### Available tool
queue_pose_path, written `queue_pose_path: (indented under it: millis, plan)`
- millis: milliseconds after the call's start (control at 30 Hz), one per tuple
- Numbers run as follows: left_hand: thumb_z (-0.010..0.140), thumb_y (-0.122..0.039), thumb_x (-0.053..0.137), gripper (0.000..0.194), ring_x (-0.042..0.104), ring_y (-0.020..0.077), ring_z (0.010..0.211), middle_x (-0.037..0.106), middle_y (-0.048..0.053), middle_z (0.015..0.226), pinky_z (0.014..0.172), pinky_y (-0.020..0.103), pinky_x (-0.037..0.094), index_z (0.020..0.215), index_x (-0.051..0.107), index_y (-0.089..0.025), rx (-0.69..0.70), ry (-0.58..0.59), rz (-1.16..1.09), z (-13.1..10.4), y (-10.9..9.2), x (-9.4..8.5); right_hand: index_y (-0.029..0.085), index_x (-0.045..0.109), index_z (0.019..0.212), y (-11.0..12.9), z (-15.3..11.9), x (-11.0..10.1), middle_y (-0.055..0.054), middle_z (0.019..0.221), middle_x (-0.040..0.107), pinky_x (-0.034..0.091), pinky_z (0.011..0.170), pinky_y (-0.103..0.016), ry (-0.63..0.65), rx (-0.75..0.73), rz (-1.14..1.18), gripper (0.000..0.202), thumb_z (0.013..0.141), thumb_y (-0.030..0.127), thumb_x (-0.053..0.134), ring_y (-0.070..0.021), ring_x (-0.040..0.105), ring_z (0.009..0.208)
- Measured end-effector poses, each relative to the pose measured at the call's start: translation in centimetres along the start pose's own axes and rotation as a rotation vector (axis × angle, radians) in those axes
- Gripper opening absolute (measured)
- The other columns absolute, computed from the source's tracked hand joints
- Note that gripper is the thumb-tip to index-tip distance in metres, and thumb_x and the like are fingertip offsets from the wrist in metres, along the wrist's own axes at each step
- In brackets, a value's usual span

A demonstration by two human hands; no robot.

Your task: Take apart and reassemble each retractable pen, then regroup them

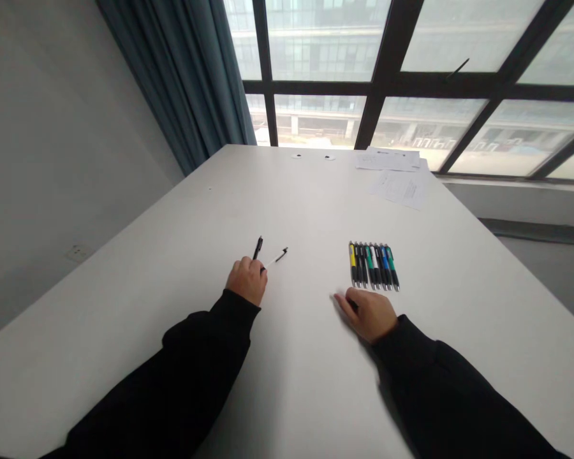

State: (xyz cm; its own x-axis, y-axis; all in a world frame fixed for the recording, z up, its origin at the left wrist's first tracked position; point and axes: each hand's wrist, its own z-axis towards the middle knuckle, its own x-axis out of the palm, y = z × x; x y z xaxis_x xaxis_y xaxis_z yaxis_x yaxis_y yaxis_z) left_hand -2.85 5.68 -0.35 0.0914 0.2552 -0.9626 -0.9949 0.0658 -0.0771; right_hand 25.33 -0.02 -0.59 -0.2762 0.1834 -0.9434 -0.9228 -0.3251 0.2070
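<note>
My left hand [248, 280] is closed over the lower ends of two pens left of the table's middle. A black pen [258, 246] sticks out beyond the fingers. Beside it, a white pen [276, 258] with a black clip slants out to the right. The hand hides how each pen is gripped. My right hand [372, 314] rests on the table just below a row of pens [374, 266], loosely curled, one finger stretched left, with no object visible in it. Yellow, black, green, white and blue pens lie side by side there, dark grips toward me.
The white table [306, 382] reaches back to a dark-framed window [316, 88]. Sheets of paper [395, 172] lie at its far right corner. Two small white pieces [329, 157] are near the back edge. A blue curtain [191, 76] hangs at the left.
</note>
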Motion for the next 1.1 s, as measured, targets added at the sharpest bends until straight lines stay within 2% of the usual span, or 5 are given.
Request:
queue_pose_path:
  millis: [133, 267, 433, 833, 1100]
  plan:
    - [0.081, -0.023, 0.062, 0.007, 0.052, 0.0304, 0.092, 0.061, 0.012, 0.093, 0.075, 0.04, 0.042, 0.081, 0.066, -0.017, 0.029, -0.022, -0.057, -1.5, -2.4, -0.1, 0.018, 0.058, 0.074, -0.2, -0.2, -0.3, -0.001, 0.059, 0.059, 0.033, 0.053, -0.025, -0.016, 0.02, 0.299, 0.032, 0.092, 0.043, 0.048, -0.0132, 0.052, 0.051]
    - [0.079, -0.018, 0.063, 0.003, 0.055, 0.0257, 0.087, 0.064, 0.007, 0.088, 0.075, 0.038, 0.041, 0.081, 0.064, -0.019, 0.268, -0.039, -0.277, -4.2, -5.2, 0.2, 0.017, 0.058, 0.109, -0.5, -0.5, -0.7, -0.002, 0.073, 0.065, 0.042, 0.051, -0.024, -0.053, 0.127, 0.666, 0.031, 0.088, 0.039, 0.057, -0.0115, 0.053, 0.049]
    - [0.084, -0.017, 0.055, 0.004, 0.056, 0.0175, 0.074, 0.063, 0.005, 0.08, 0.07, 0.031, 0.044, 0.083, 0.058, -0.017, 0.437, 0.042, -0.649, -5.1, -5.5, 0.5, 0.017, 0.067, 0.082, -1.2, -0.6, -0.7, -0.001, 0.056, 0.061, 0.043, 0.048, -0.026, 0.075, 0.215, 0.902, 0.024, 0.085, 0.04, 0.062, -0.0136, 0.056, 0.049]
    - [0.077, -0.037, 0.065, 0.028, 0.056, 0.01, 0.054, 0.068, 0.004, 0.072, 0.051, 0.022, 0.045, 0.092, 0.063, -0.013, -0.023, 0.273, -1.373, -3.0, -3.9, 0.8, 0.016, 0.071, 0.08, -2.3, -0.1, -0.6, -0.001, 0.056, 0.065, 0.045, 0.044, -0.024, -0.074, 0.445, 1.284, 0.021, 0.069, 0.031, 0.08, -0.011, 0.055, 0.045]
    - [0.074, -0.037, 0.07, 0.03, 0.053, 0.0083, 0.048, 0.073, 0.008, 0.077, 0.041, 0.02, 0.036, 0.091, 0.063, -0.013, -0.143, 0.282, -1.468, -2.5, -3.8, 0.1, 0.015, 0.069, 0.089, -2.1, 0.0, -0.4, -0.001, 0.057, 0.063, 0.044, 0.04, -0.024, -0.042, 0.373, 1.299, 0.025, 0.072, 0.033, 0.077, -0.0104, 0.051, 0.044]
